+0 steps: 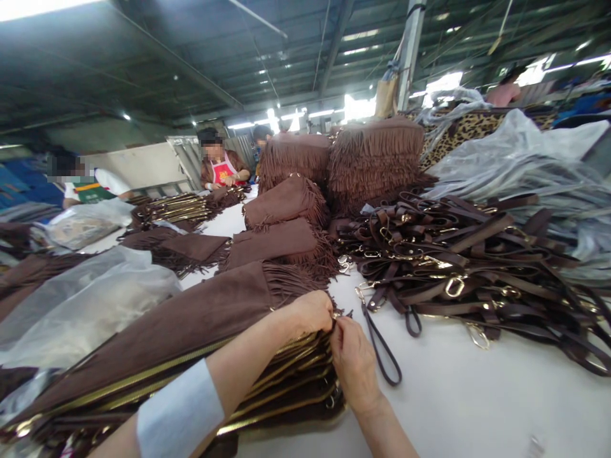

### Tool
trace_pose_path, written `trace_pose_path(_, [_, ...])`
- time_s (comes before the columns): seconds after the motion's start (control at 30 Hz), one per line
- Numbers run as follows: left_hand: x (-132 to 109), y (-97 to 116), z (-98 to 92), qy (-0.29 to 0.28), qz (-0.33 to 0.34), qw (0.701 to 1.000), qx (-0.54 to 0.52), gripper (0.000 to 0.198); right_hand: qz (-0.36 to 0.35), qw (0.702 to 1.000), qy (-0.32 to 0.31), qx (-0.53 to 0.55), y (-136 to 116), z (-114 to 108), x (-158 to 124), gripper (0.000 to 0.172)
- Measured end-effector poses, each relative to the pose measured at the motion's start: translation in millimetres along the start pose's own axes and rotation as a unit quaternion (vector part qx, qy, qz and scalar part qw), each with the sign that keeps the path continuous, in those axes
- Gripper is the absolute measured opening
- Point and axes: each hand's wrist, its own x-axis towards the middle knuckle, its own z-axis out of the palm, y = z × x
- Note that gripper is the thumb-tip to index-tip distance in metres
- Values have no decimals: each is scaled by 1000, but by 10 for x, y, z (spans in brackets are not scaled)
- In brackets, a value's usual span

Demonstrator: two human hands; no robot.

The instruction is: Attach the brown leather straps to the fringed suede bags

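Brown fringed bags (pixel 205 312) with gold zippers lie in a stack before me, their zipper edges facing my body. At the right end of the top bag, my left hand (pixel 308 313) is closed in a pinch on its corner. My right hand (pixel 356 362) meets it there, fingers pressed together beside a small bit of metal. What sits between the right fingertips is mostly hidden. Just right of my hands, a dark wrist strap (pixel 384 350) with a metal clasp lies on the white table (pixel 458 401).
A large heap of brown straps (pixel 458 254) with gold clasps covers the right side. Behind rise tall piles of fringed brown pieces (pixel 377 159). Clear plastic sheeting (pixel 525 165) lies at right, a plastic bag (pixel 105 305) at left. A co-worker in a red apron (pixel 223 170) works farther back.
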Motion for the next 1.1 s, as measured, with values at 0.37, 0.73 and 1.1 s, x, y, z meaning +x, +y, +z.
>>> trace_pose_path(0.37, [-14,-2,-15,-13,-4,999,-39,13,94,995,9,45,35,-63,98,18])
trace_pose_path(0.73, [32,-23,13,-10,4,999,-38,13,-25,1000,12,-3,-4,-51,-52,23])
trace_pose_path(1.1, [54,-33,27,4,-5,999,-31,14,4,1000,-2,15,9,41,26,15])
